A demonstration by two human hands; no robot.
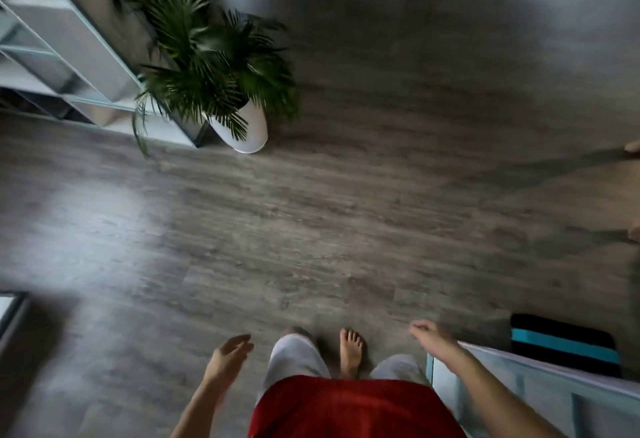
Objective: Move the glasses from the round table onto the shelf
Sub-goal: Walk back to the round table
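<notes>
Barefoot person above a wood floor (pixel 346 195). Two hands, the left hand (pixel 228 354) and right hand (pixel 429 337), are loosely spread and empty. No glasses or round counter in view. One shelf (pixel 69 39) stands upper left, with one potted plant (pixel 207 57) crowding it. Its fronds could snag a carried glass.

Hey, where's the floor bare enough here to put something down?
The wide wooden floor between the potted plant and your foot is bare. It is crowded upper left, where the plant stands beside the shelf, and lower right by the striped mat.
</notes>
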